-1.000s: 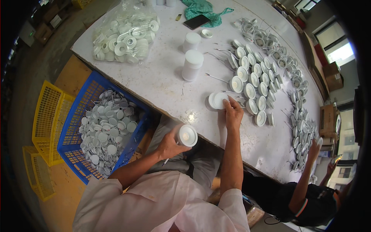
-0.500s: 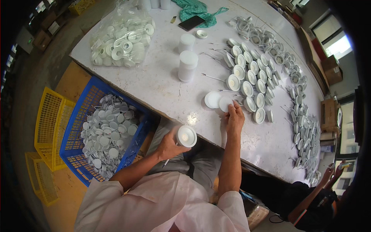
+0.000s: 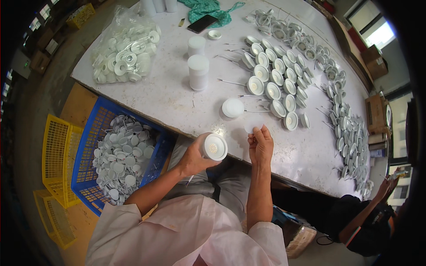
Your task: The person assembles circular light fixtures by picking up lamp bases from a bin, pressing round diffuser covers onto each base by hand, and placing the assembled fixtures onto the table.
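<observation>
Over my lap, my left hand (image 3: 194,158) is closed around a white round downlight (image 3: 216,147), its open face up with yellowish LED dots in the middle. My right hand (image 3: 262,144) pinches a thin translucent disc (image 3: 250,128) by its edge, above the table's near edge and apart from the downlight. Just beyond lies a downlight with a white cover (image 3: 233,107), a wire running off its right side. Several open-faced downlights (image 3: 273,91) with wires sit in rows on the right. Two stacks of white discs (image 3: 198,77) stand left of them.
A clear bag of white rings (image 3: 126,55) lies at the table's far left. A blue crate (image 3: 84,153) full of small white round parts stands left of my lap. Phone (image 3: 202,24) and green cloth (image 3: 208,9) lie at the back. At right, another person (image 3: 359,224) works beside more lamps.
My right hand has drawn the thin disc away from the covered downlight, nearer to me. The left hand still holds its downlight, raised slightly. The whole view has shifted a little.
</observation>
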Demonstrator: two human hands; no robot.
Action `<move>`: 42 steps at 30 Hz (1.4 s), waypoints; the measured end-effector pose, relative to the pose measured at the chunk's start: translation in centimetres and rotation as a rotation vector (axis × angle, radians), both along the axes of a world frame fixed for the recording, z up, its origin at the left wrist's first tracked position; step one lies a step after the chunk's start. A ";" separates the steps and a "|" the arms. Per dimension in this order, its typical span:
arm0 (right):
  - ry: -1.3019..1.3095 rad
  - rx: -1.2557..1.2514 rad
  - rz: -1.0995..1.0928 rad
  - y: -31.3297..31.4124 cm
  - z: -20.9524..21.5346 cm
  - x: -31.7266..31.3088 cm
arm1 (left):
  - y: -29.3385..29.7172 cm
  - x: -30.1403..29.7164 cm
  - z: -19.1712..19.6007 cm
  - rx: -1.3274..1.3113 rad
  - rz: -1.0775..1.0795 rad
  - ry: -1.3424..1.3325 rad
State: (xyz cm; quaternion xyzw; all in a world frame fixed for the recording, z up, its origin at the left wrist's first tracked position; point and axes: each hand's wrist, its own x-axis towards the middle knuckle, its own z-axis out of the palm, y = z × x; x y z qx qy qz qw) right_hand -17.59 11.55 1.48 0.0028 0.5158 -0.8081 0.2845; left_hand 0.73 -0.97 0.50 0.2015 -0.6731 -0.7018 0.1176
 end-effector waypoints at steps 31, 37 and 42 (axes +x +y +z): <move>0.002 0.188 0.261 2.6 -1.3 4.6 | 0.7 -2.9 -0.1 -0.021 -0.095 0.051; 0.092 0.244 0.244 2.0 -0.6 5.2 | 0.9 -2.8 0.2 0.163 -0.179 0.130; 0.134 0.274 0.235 1.6 -0.3 5.5 | 1.1 -3.1 -0.1 0.055 -0.072 0.095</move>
